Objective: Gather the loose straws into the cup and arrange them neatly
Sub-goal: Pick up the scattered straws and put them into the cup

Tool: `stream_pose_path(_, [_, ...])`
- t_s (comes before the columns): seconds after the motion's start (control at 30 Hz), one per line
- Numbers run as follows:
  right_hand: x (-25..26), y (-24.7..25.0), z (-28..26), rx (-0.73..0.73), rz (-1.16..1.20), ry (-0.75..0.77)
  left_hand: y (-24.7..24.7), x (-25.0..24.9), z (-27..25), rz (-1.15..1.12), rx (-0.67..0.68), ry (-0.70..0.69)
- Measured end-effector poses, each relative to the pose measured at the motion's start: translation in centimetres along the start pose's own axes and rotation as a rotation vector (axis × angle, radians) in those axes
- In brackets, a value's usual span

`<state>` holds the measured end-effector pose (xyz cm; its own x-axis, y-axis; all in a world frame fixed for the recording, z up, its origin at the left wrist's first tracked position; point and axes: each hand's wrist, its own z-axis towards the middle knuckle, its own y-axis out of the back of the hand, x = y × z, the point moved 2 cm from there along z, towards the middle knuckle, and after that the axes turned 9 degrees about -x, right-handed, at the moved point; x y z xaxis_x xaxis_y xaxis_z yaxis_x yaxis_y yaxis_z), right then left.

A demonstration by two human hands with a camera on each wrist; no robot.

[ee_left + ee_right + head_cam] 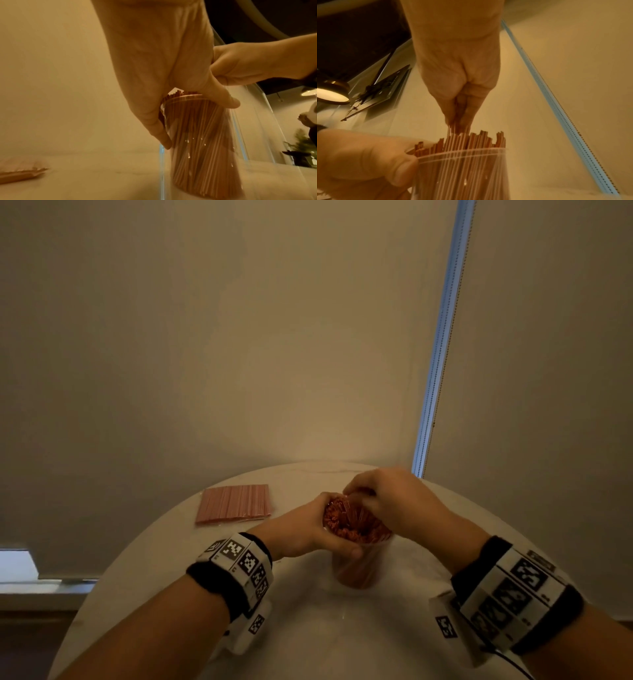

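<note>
A clear plastic cup (pixel 354 571) (pixel 202 148) (pixel 462 175) stands on the round white table (pixel 308 628), packed with thin red-orange straws (pixel 352 522) (pixel 197 135) (pixel 467 142) that stick up past its rim. My left hand (pixel 308 530) (pixel 154 81) (pixel 361 159) grips the cup at the rim, thumb on the near side and fingers round the far side. My right hand (pixel 387 501) (pixel 460 83) (pixel 243 67) is over the cup's mouth and pinches a few straws between its fingertips, just above the others.
A flat clear packet of pink straws (pixel 234 504) (pixel 18 173) lies on the table to the left of the cup. Beige roller blinds hang behind the table, with a bright gap (pixel 442 344) between them. The table's near part is bare.
</note>
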<state>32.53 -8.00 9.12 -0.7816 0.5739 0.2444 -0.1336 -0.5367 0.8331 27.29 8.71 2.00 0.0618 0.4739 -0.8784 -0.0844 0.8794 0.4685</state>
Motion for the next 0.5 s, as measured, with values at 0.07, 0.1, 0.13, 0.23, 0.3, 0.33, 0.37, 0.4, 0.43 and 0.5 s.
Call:
stream_pose_path(0.07, [-0.2,-0.6,-0.3,0.069,-0.005,0.019,-0.1,0.0,-0.2,-0.035,-0.022,-0.009])
stream_pose_path(0.1, [-0.2,-1.4,-0.7,0.208,-0.026,0.015,-0.2,0.0,-0.3,-0.044,-0.031,-0.015])
stream_pose_path(0.13, [-0.3,-2.1,-1.1,0.338,-0.036,-0.002,-0.3,0.0,-0.3,-0.051,-0.034,-0.019])
stream_pose_path(0.23, [-0.9,-2.9,-1.9,0.418,-0.012,-0.029,-0.6,0.1,-0.1,-0.057,-0.030,-0.029])
stream_pose_path(0.3, [-1.0,-2.7,-1.7,0.325,-0.025,0.025,-0.7,0.3,-0.1,-0.059,-0.055,0.008])
stream_pose_path(0.33, [-0.8,-2.7,-1.5,0.271,-0.020,0.039,-0.8,0.5,-0.1,-0.068,-0.065,0.024])
stream_pose_path(0.37, [-0.6,-2.7,-1.2,0.219,-0.010,0.040,-0.8,0.7,0.0,-0.066,-0.074,0.033])
stream_pose_path(0.4, [-0.3,-2.9,-0.8,0.176,-0.010,0.027,-0.8,0.8,0.0,-0.048,-0.085,0.040])
stream_pose_path(0.43, [0.0,-3.1,-0.4,0.141,-0.035,0.003,-0.8,0.9,0.0,-0.020,-0.095,0.042])
stream_pose_path(0.5, [0.2,-3.4,0.4,0.071,-0.145,-0.054,-0.8,0.9,0.1,0.020,-0.099,0.032])
